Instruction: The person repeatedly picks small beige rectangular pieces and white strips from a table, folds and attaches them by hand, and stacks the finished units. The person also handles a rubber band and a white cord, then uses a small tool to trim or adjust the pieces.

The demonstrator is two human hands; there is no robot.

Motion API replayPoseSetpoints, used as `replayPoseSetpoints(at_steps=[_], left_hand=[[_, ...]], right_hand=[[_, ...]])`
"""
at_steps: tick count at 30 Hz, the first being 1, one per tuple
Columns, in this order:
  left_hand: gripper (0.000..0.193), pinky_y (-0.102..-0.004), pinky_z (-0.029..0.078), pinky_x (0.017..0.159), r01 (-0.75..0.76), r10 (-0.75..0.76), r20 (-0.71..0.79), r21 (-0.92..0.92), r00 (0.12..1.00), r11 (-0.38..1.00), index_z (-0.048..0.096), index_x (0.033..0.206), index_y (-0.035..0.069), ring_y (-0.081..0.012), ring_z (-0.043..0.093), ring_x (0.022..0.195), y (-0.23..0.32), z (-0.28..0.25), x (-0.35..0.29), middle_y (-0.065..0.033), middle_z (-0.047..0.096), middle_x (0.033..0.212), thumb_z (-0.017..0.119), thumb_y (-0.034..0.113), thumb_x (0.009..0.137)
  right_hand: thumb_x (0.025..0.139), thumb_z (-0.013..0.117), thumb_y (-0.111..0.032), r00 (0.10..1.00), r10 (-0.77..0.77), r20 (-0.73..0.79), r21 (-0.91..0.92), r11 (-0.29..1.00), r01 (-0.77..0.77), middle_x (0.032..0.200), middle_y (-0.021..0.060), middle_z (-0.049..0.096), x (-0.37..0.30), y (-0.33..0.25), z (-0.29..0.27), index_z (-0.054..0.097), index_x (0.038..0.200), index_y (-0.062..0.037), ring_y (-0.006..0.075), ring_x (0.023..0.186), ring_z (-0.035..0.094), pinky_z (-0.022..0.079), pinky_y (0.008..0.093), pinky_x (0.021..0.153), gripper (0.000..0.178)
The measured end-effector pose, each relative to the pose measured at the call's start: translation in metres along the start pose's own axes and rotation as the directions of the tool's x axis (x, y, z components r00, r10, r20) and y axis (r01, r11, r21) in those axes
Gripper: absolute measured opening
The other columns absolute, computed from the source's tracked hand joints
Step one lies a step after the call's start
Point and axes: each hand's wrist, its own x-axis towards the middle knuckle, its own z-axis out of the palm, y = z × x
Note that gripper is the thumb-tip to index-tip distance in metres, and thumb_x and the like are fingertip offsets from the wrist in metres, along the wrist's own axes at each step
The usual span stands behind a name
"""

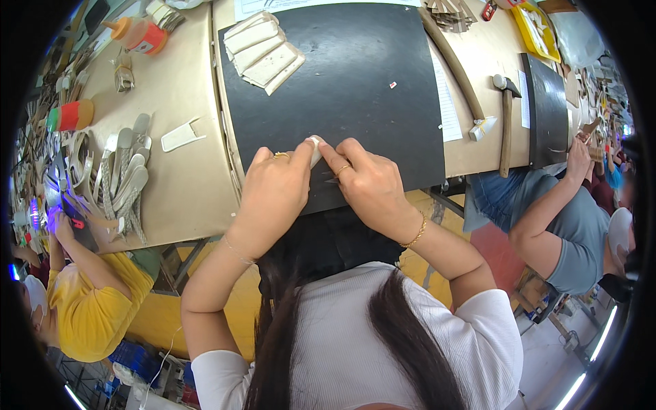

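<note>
My left hand (275, 183) and my right hand (371, 183) come together over the near part of a black work mat (342, 82). Between their fingertips is a small off-white piece (315, 152), pinched from both sides; fingers cover much of it, so its full shape cannot be told. Below my right fingers a thin, pointed metal tip (332, 180) shows; the rest of that tool is hidden. At the mat's far left corner lies a fanned pile of cream flat pieces (263, 51), apart from my hands.
Left of the mat are a cream forked piece (182, 136), several straps (123, 174), a red-and-green bottle (70, 115) and an orange-capped bottle (139, 35). Rightward lie a hammer (506, 126) and a long wooden handle (454, 61). Co-workers sit at left (96, 301) and right (567, 232).
</note>
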Motion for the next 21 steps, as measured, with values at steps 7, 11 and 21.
replayPoseSetpoints(at_steps=[7,11,21], left_hand=[[0.043,-0.0364,0.038,0.080,-0.235,0.249,-0.069,0.170,0.966,0.957,0.068,0.114,0.020,-0.0221,0.049,0.089,-0.038,-0.020,0.015,-0.0044,0.051,0.092,0.064,0.004,0.074],[0.040,-0.0373,0.038,0.082,-0.294,0.316,-0.084,0.209,0.945,0.933,0.067,0.113,0.017,-0.0224,0.050,0.092,-0.047,-0.023,0.011,-0.0050,0.052,0.093,0.066,0.007,0.074],[0.026,-0.0390,0.037,0.085,-0.346,0.351,-0.204,0.060,0.914,0.936,0.070,0.102,0.013,-0.0222,0.052,0.096,-0.053,-0.014,0.013,-0.0038,0.055,0.098,0.072,0.013,0.076]], right_hand=[[0.075,0.061,-0.009,0.996,-0.092,0.012,-0.062,0.994,0.093,0.080,0.0039,0.046,0.011,0.009,-0.002,0.066,0.109,-0.0014,0.0119,0.058,0.056,0.048,0.0262,0.052,0.035],[0.075,0.061,-0.010,0.985,-0.170,0.024,-0.071,0.983,0.172,0.080,0.0028,0.048,0.021,0.020,-0.004,0.068,0.104,-0.0054,0.0125,0.059,0.056,0.049,0.0264,0.052,0.031],[0.078,0.063,-0.012,0.941,-0.312,0.129,0.097,0.949,0.301,0.085,0.0028,0.054,0.041,0.045,-0.011,0.069,0.103,-0.0104,0.0185,0.071,0.062,0.053,0.0315,0.060,0.026]])
